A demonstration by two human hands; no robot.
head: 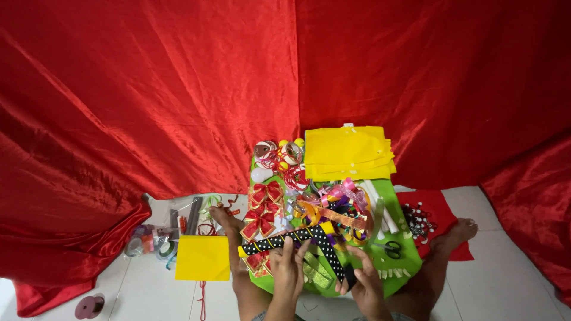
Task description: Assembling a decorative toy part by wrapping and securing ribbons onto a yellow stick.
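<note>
The person sits on the floor with a green board across the legs. The left hand pinches a black ribbon with white dots, fingers closed on it near the middle. The ribbon lies at the near edge of the board, running from a yellow stick down toward the right hand. That hand is curled round the ribbon's lower end and something dark; I cannot tell what the dark thing is. It looks like the ribbon is being folded or wrapped just now, and the next bit would need both hands to keep it tight and flat. Red bows sit in a row on the left of the board. A stack of yellow sheets lies at the far end, square and flat. Scissors rest on the right side. One more yellow sheet lies on the floor to the left, with small tape rolls beside it. Red cloth hangs behind everything. No labels are clear enough to tell.
</note>
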